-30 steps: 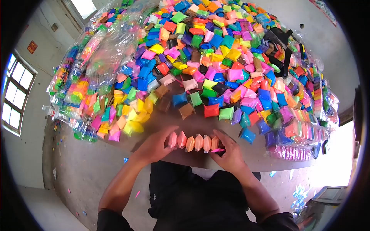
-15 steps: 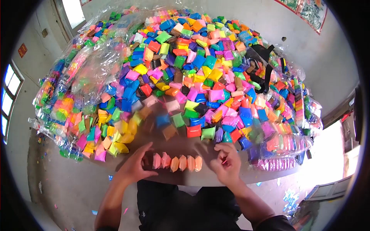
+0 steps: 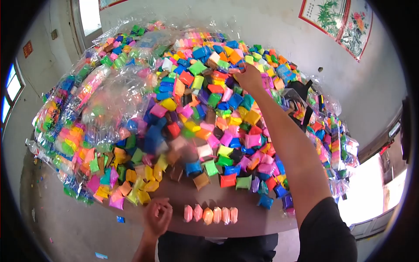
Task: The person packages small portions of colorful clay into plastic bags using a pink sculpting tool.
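A row of several small pink and orange packets [image 3: 217,215] lies near the front edge of the brown table [image 3: 257,218]. Just left of the row is my left hand [image 3: 158,217], its fingers curled; whether anything is between them is too small to tell. My right hand [image 3: 248,77] reaches far over the heap of colourful packets [image 3: 227,139] and touches its upper part, beside orange and blue packets. The fingertips there are partly hidden, so what they hold cannot be made out.
Crumpled clear plastic bags [image 3: 114,102] cover the heap's left side. A black strap-like item [image 3: 301,91] lies at the heap's right. Small blue scraps [image 3: 121,219] are on the floor at the left.
My right hand has moved from beside the row up to the top of the heap. My left hand has curled its fingers. The camera view has shifted.
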Demonstrator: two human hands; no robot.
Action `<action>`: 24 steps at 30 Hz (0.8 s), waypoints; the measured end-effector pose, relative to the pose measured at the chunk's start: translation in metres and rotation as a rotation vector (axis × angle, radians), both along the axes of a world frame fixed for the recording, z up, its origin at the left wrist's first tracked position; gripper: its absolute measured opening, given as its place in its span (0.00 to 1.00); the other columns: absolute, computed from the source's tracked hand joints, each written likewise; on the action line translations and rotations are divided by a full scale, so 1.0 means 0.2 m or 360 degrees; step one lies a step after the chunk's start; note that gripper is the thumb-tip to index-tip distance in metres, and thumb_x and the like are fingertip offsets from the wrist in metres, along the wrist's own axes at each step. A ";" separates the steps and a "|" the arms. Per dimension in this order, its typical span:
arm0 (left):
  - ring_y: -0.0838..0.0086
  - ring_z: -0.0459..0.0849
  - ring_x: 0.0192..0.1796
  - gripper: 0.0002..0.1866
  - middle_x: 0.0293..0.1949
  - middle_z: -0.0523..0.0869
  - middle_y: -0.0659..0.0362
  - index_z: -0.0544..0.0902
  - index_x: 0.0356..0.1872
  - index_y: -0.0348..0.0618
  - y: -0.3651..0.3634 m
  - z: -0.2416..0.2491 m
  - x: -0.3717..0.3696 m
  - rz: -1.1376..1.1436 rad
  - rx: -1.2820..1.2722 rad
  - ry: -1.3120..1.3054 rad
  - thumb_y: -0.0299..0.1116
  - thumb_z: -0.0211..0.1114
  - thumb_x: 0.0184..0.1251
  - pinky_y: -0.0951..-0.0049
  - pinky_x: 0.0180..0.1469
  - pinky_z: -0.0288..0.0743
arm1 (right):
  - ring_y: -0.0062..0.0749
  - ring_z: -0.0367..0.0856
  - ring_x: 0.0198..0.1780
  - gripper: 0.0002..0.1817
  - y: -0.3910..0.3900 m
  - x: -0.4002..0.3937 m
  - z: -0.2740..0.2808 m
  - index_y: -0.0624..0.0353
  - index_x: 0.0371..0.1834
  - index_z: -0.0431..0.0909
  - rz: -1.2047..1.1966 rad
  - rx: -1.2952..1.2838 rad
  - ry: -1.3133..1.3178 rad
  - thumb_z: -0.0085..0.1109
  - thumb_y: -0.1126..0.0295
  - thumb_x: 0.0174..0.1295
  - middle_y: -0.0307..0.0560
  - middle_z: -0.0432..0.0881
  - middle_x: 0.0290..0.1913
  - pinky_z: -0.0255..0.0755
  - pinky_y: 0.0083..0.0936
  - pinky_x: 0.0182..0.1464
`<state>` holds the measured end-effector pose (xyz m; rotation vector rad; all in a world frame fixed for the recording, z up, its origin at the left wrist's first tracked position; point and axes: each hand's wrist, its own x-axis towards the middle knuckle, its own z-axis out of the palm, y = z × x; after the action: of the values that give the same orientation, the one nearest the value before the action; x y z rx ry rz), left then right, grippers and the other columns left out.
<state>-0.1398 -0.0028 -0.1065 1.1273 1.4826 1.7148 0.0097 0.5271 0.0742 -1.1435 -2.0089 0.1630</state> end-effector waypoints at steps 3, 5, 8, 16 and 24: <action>0.83 0.81 0.31 0.17 0.33 0.85 0.58 0.79 0.53 0.34 0.01 0.03 0.01 -0.0015 -0.0067 0.0252 0.21 0.68 0.63 0.83 0.32 0.73 | 0.51 0.88 0.46 0.27 0.14 -0.07 0.05 0.60 0.54 0.85 -0.0047 -0.0007 -0.0302 0.74 0.53 0.56 0.55 0.90 0.43 0.81 0.42 0.50; 0.83 0.81 0.31 0.17 0.33 0.85 0.58 0.79 0.53 0.34 0.02 0.03 0.00 0.0000 -0.0033 0.0252 0.21 0.68 0.63 0.83 0.32 0.73 | 0.47 0.89 0.44 0.24 0.21 -0.07 0.04 0.58 0.45 0.88 -0.0039 -0.0132 -0.0399 0.76 0.50 0.54 0.54 0.90 0.40 0.81 0.40 0.47; 0.83 0.81 0.31 0.16 0.33 0.85 0.58 0.79 0.53 0.34 0.01 0.02 -0.01 0.0007 -0.0011 0.0280 0.21 0.68 0.64 0.83 0.32 0.73 | 0.44 0.90 0.40 0.18 0.16 -0.02 0.14 0.57 0.35 0.89 -0.0058 -0.0141 -0.0222 0.76 0.53 0.54 0.53 0.90 0.36 0.82 0.40 0.45; 0.83 0.79 0.31 0.13 0.33 0.84 0.60 0.79 0.51 0.35 0.00 0.05 0.02 0.0102 -0.0018 0.0295 0.20 0.65 0.67 0.83 0.33 0.72 | 0.16 0.73 0.24 0.08 -0.53 0.22 0.27 0.55 0.37 0.80 0.0781 -0.1485 0.1838 0.64 0.65 0.73 0.35 0.79 0.28 0.65 0.16 0.23; 0.76 0.87 0.44 0.20 0.52 0.88 0.51 0.74 0.69 0.33 -0.03 0.61 0.45 -0.0143 0.0117 -0.0790 0.27 0.58 0.80 0.75 0.45 0.82 | 0.21 0.74 0.30 0.07 -1.85 0.59 -0.06 0.58 0.45 0.78 0.1291 -0.2200 0.1991 0.59 0.65 0.76 0.37 0.77 0.32 0.70 0.19 0.32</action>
<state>-0.0501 -0.0086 0.0147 0.7153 1.0539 1.8286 0.1287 0.1576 0.0630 -0.4321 -0.8435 2.2494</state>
